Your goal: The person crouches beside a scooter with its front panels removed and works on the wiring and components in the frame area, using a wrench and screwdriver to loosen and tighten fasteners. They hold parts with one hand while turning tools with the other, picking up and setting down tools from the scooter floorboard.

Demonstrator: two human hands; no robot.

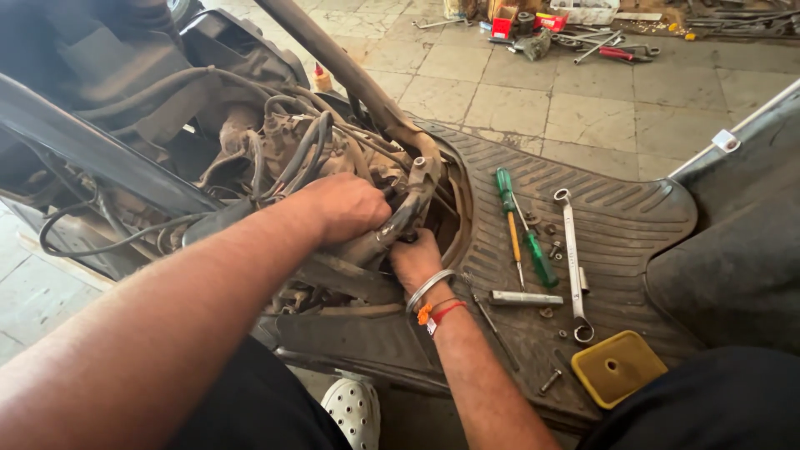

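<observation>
Both hands are buried in the opened front of a scooter lying stripped on the tiled floor (583,108). The left hand (346,208) is curled shut over a tangle of black cables and a dark tube (400,221) just beside the bent metal frame bar (421,171), knuckles up. The right hand (414,260) reaches up from below, a metal bangle on its wrist, its fingers tucked under that same tube so that I cannot tell how they are closed. To the right, on the ribbed rubber footboard mat (633,217), lie a green-handled screwdriver (507,190), a second screwdriver with an orange shaft (516,246), a long ring spanner (572,262), a short silver socket bar (525,297), a few loose bolts, and a yellow square pad (618,367).
</observation>
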